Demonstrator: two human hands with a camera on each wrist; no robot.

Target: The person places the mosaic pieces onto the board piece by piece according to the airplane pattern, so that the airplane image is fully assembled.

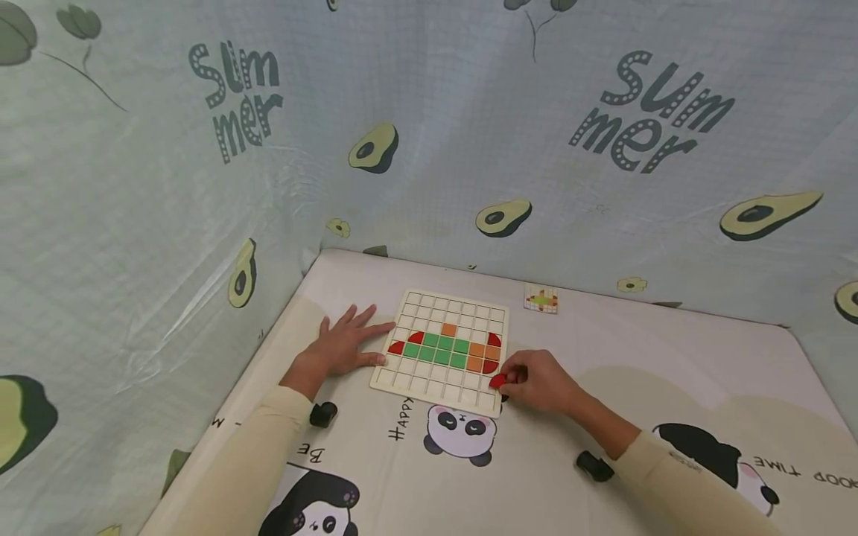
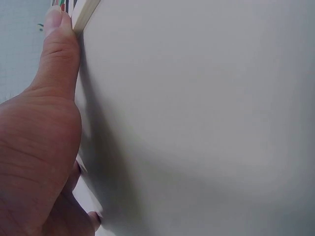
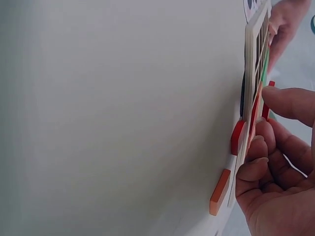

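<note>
A pale square grid board (image 1: 415, 381) lies on the table, with green squares (image 1: 436, 348), orange squares (image 1: 475, 356) and red rounded pieces (image 1: 397, 348) set in its cells. My left hand (image 1: 342, 344) lies with spread fingers at the board's left side; its thumb (image 2: 55, 54) touches the board edge (image 2: 86, 14). At the lower right of the board, my right hand (image 1: 536, 381) pinches a red rounded piece (image 1: 497, 381) between thumb and fingers, just over the grid. In the right wrist view, that piece (image 3: 266, 105) is partly hidden by the fingers.
Beside the board, under the right hand, are a loose red piece (image 3: 237, 137) and an orange block (image 3: 220, 191). A small pattern card (image 1: 541, 298) lies beyond the board's far right corner. Printed fabric walls (image 1: 429, 171) border the table at the back and left.
</note>
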